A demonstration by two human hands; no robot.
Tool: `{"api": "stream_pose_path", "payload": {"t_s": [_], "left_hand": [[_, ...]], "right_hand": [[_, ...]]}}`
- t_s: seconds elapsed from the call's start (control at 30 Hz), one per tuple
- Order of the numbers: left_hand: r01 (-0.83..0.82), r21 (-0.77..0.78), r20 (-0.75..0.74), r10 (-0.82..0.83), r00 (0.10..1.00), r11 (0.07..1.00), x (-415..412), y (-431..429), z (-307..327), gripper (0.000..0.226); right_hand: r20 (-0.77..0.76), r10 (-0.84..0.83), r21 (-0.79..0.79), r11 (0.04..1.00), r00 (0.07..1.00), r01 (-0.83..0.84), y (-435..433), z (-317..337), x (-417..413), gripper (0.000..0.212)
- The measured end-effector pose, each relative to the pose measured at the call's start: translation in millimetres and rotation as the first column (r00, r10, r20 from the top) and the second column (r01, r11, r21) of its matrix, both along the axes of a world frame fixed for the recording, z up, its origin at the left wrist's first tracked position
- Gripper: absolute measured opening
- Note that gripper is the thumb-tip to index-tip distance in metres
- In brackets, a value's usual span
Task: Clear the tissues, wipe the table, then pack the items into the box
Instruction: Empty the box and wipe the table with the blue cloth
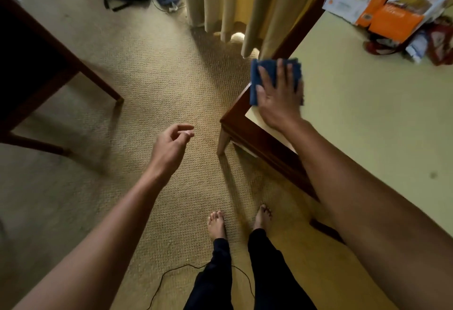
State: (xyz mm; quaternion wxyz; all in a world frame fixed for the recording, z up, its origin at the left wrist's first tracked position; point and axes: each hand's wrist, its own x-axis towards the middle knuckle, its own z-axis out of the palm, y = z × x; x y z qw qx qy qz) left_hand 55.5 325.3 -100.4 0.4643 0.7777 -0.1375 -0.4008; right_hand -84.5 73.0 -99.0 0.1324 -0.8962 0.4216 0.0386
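Blue cloth (269, 69): folded into a pad, it sits on the near-left corner of the counter (367, 113). Its left edge hangs just past the wooden rim (245, 135).
Right hand (279, 99): it lies flat on the cloth with the fingers straight and spread, pressing down rather than gripping. A flat palm keeps the whole pad against the top.
Left hand (171, 146): it hangs over the carpet (147, 76), well apart from the counter. The fingers are loosely curled and hold nothing, as far as the blur lets me judge. It looks parked out of the way of the wipe.
Step in hand: you are wiping, by my reading. No tissues show on the top, and packing has not begun.
Items: orange-and-white cartons and packets (392, 8) crowd the far corner, which leaves the rest of the top free for the cloth. I cannot tell which of them is the box meant for packing.
Edges: the corner lies right under the pad, so a stroke to the left or toward you runs off the rim. A curtain (232, 3) hangs just beside the counter's far-left edge.
Open room: a wide bare stretch runs to the right and away from your hand. A small dark spot (433, 175) sits near the right side of the view and probably needs a pass.
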Motion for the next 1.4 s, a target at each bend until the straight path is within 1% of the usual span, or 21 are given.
{"api": "stream_pose_path", "payload": {"t_s": [0.07, 0.17, 0.23, 0.33, 0.43, 0.47, 0.5, 0.57, 0.6, 0.67, 0.73, 0.8, 0.87, 0.93, 0.97, 1.03, 1.1, 1.17, 1.27, 1.33, 1.4], "left_hand": [[0.024, -0.017, 0.063, -0.023, 0.998, 1.000, -8, -14, 3, 0.023], [0.065, -0.009, 0.197, -0.062, 0.978, 0.998, -17, -36, 7, 0.028], [0.147, 0.056, 0.355, -0.157, 0.922, 0.988, -27, -48, 7, 0.035], [0.290, 0.173, 0.508, -0.337, 0.793, 0.941, -52, -62, 12, 0.049], [0.374, 0.219, 0.529, -0.432, 0.731, 0.901, -68, -72, 12, 0.059], [0.379, 0.223, 0.521, -0.439, 0.732, 0.898, -71, -74, 12, 0.061], [0.369, 0.222, 0.516, -0.430, 0.741, 0.902, -72, -76, 12, 0.063], [0.337, 0.232, 0.516, -0.409, 0.753, 0.913, -73, -80, 14, 0.065], [0.336, 0.250, 0.518, -0.418, 0.746, 0.908, -75, -82, 15, 0.065], [0.343, 0.284, 0.523, -0.444, 0.727, 0.895, -76, -82, 14, 0.066], [0.366, 0.292, 0.532, -0.468, 0.706, 0.884, -76, -79, 11, 0.067], [0.386, 0.312, 0.540, -0.496, 0.680, 0.868, -81, -78, 10, 0.068], [0.378, 0.349, 0.522, -0.513, 0.681, 0.857, -87, -79, 11, 0.069], [0.361, 0.369, 0.526, -0.513, 0.678, 0.856, -92, -80, 11, 0.070], [0.356, 0.378, 0.535, -0.515, 0.669, 0.855, -94, -80, 11, 0.070], [0.343, 0.396, 0.557, -0.520, 0.648, 0.852, -94, -80, 10, 0.070], [0.335, 0.430, 0.574, -0.540, 0.616, 0.839, -93, -81, 11, 0.070], [0.323, 0.457, 0.589, -0.554, 0.588, 0.829, -93, -80, 12, 0.069], [0.323, 0.460, 0.634, -0.561, 0.533, 0.827, -100, -78, 15, 0.067], [0.341, 0.427, 0.670, -0.546, 0.502, 0.838, -116, -80, 18, 0.064], [0.372, 0.360, 0.699, -0.511, 0.500, 0.856, -141, -86, 23, 0.059]], "right_hand": [[0.007, 0.083, 0.017, 0.996, 0.997, -0.083, 24, -3, 18, 0.056], [-0.020, 0.187, -0.031, 0.982, 0.982, -0.187, 85, -4, -41, 0.061], [-0.051, 0.109, -0.026, 0.994, 0.993, -0.110, 111, -2, -115, 0.063], [-0.065, -0.149, 0.001, 0.989, 0.987, 0.149, 86, 3, -184, 0.061], [-0.025, -0.351, -0.019, 0.936, 0.936, 0.350, 22, 2, -151, 0.060], [-0.019, -0.360, -0.009, 0.933, 0.933, 0.360, 11, 3, -129, 0.060], [-0.017, -0.322, -0.009, 0.947, 0.947, 0.322, 11, 2, -109, 0.060], [-0.005, -0.139, -0.025, 0.990, 0.990, 0.139, 44, -2, -98, 0.061], [-0.014, -0.057, -0.040, 0.998, 0.998, 0.056, 70, -3, -111, 0.061], [-0.026, -0.031, -0.041, 0.999, 0.999, 0.030, 113, -4, -165, 0.060], [-0.046, -0.154, -0.032, 0.988, 0.987, 0.152, 118, -4, -225, 0.059], [-0.061, -0.308, -0.037, 0.951, 0.949, 0.306, 87, -2, -256, 0.061], [-0.042, -0.415, -0.046, 0.909, 0.909, 0.413, 44, -1, -242, 0.063], [-0.022, -0.438, -0.022, 0.899, 0.899, 0.438, 14, 0, -203, 0.067], [-0.015, -0.405, -0.002, 0.914, 0.914, 0.405, 11, 1, -183, 0.069], [-0.004, -0.261, 0.012, 0.965, 0.965, 0.261, 34, 0, -162, 0.071], [-0.025, -0.138, -0.015, 0.990, 0.990, 0.137, 80, -4, -183, 0.067], [-0.038, -0.108, -0.032, 0.994, 0.993, 0.107, 116, -7, -233, 0.063], [-0.062, -0.151, -0.034, 0.988, 0.987, 0.149, 110, -5, -293, 0.064], [-0.049, -0.239, -0.039, 0.971, 0.970, 0.238, 75, -3, -284, 0.065], [-0.005, -0.341, -0.022, 0.940, 0.940, 0.341, 45, -1, -253, 0.066]]}}
